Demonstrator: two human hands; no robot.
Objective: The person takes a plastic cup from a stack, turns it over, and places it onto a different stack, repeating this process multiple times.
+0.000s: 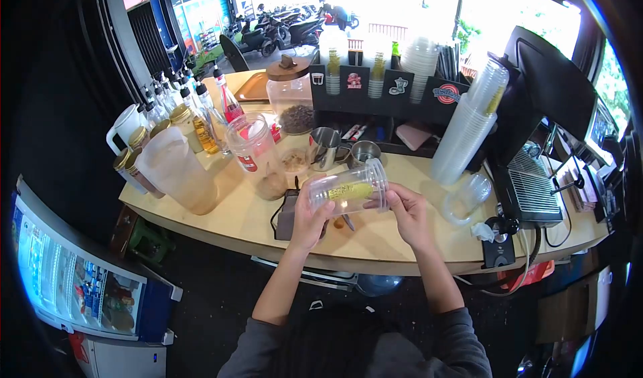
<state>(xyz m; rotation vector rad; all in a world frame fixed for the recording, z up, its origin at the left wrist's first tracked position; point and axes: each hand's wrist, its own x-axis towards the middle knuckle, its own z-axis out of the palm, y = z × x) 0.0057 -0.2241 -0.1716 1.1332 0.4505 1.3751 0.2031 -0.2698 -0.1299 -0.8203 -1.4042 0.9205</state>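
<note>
A clear plastic cup with yellow print lies sideways in the air above the counter's front half, its rim to the right. My left hand is wrapped round the base end. At the rim, the fingers and thumb of my right hand pinch the edge. Just behind my left hand is a dark grey block-shaped item with a cord, partly hidden. Below the cup, a small brown spot shows on the counter. Two metal pitchers, one of them a steel jug, stand behind the cup.
On the wooden counter, a frosted pitcher and a tall clear jar stand left. To the right are a tall stack of cups, a clear dome lid and an espresso machine. A black cup organizer runs along the back.
</note>
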